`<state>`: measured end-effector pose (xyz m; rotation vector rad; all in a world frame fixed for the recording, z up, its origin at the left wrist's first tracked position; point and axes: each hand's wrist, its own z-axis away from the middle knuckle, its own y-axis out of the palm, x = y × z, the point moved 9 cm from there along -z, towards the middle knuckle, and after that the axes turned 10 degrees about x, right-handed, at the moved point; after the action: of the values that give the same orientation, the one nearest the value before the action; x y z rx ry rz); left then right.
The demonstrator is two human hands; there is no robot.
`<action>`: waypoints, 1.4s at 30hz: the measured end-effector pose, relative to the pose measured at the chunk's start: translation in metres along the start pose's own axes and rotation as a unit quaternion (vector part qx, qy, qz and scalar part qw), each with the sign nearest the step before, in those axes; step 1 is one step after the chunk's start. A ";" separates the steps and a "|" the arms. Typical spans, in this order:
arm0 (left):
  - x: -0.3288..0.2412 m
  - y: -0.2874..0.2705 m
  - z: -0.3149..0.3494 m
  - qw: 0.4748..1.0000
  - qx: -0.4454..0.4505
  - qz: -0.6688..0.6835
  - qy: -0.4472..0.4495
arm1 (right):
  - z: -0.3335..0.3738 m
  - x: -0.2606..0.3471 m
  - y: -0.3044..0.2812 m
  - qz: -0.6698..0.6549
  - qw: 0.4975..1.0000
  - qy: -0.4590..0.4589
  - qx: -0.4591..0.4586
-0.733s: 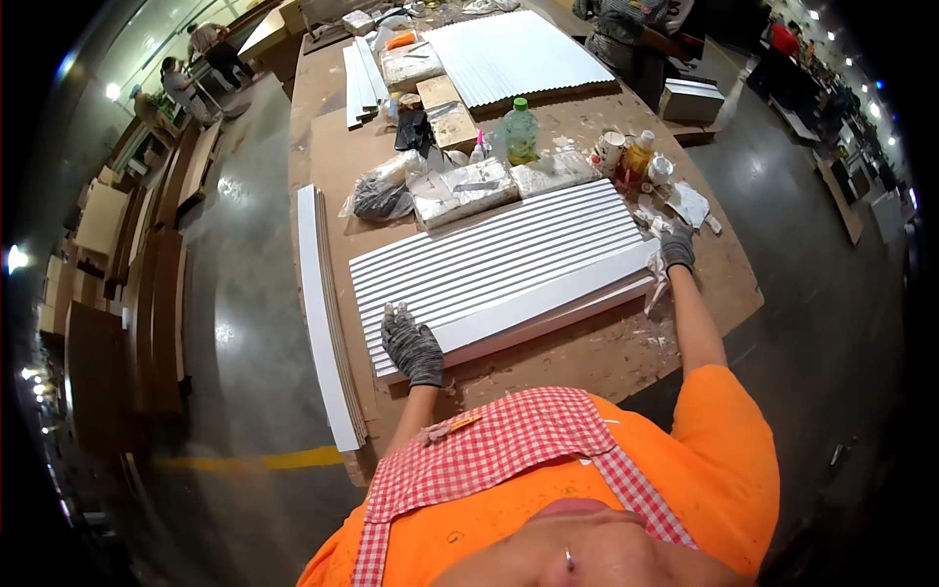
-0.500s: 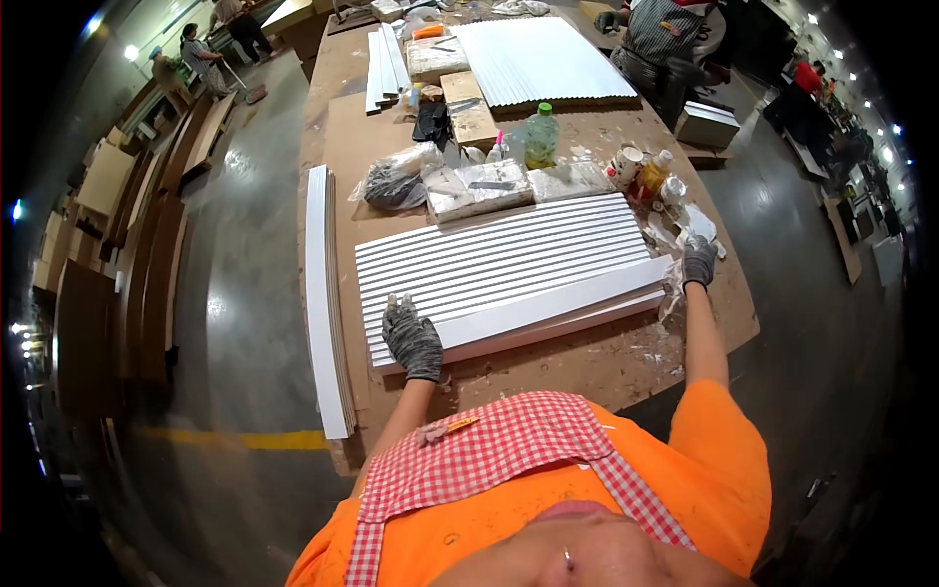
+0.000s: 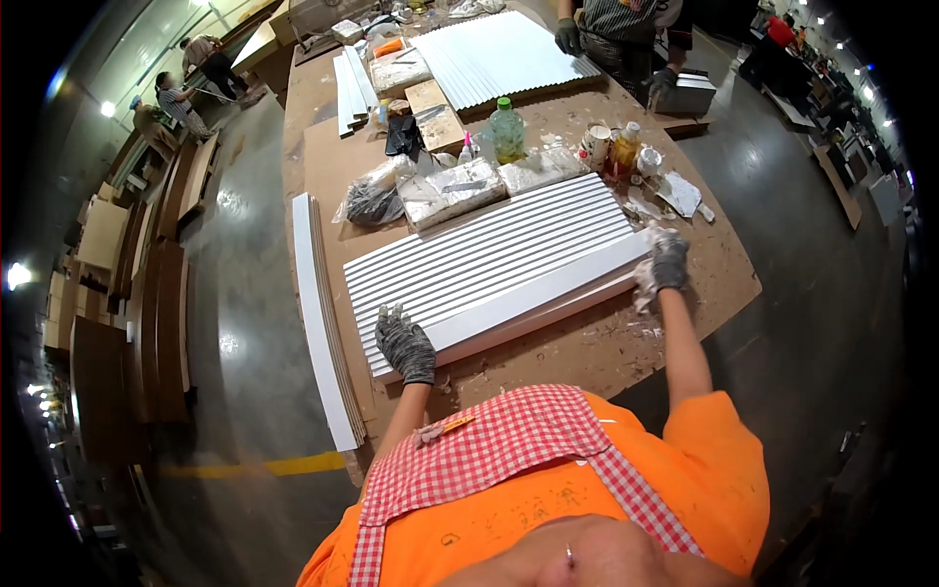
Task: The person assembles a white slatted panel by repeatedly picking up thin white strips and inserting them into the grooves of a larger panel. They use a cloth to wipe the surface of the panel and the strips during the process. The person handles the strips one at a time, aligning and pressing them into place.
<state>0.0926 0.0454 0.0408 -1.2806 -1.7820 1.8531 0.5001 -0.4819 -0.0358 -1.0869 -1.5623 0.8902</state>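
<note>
A row of white strips lies side by side across the work table. One wider white strip lies along their near side, over pinkish-brown edges. My left hand, in a grey knit glove, rests flat on the left end of the strips, fingers stretched out and nothing in them. At the right end, my gloved right hand is closed on a crumpled white rag, which touches the end of the wider strip. Some of its fingers are hidden by the rag.
Behind the strips stand wrapped blocks, a green-capped bottle, a jar of amber liquid and a smeared white sheet. More white strips lie at the left edge. A co-worker stands by a corrugated white panel.
My right hand has moved left and nearer, from the smeared white sheet to the rag at the strip's end, and closed on it. My left hand stays on the strips.
</note>
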 end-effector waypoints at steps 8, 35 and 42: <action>0.012 -0.014 0.009 0.995 -0.097 0.010 -0.016 | 0.050 0.014 -0.030 0.210 0.972 -0.096 -0.045; -0.104 0.012 0.039 0.935 0.162 -0.004 0.316 | 0.135 0.017 -0.012 -0.040 0.997 0.058 -0.036; -0.109 0.008 0.043 0.953 0.199 -0.093 0.208 | 0.127 0.002 0.012 -0.049 0.996 0.050 0.055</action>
<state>0.1263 -0.0631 0.0708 -1.1879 -1.1931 1.5839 0.3794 -0.4801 -0.0761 -0.9539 -1.4540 0.8320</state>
